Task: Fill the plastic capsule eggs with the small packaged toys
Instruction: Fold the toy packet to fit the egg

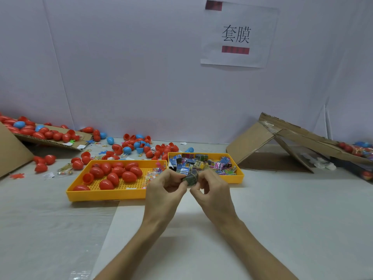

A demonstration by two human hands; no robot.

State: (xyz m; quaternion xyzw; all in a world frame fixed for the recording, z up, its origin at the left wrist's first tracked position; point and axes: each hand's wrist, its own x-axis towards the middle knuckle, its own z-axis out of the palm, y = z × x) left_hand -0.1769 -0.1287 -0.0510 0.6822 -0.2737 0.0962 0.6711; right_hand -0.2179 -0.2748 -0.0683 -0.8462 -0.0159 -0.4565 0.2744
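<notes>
My left hand [165, 186] and my right hand [212, 186] meet in front of the trays, and both pinch one small dark printed packet [190, 178] between their fingertips. Behind the left hand, a yellow tray [105, 196] holds several closed red capsule eggs [129, 176] and one open red half [88, 178]. Small clear toy bags [154, 174] lie at that tray's right end. A second yellow tray [239, 175] behind my hands is heaped with colourful small packets [201, 163].
Loose red and blue eggs [129, 146] litter the back of the table. On the far left, a tilted cardboard flap [50, 138] carries more eggs. Folded cardboard [282, 142] stands at the right. A paper sign [238, 35] hangs on the white wall.
</notes>
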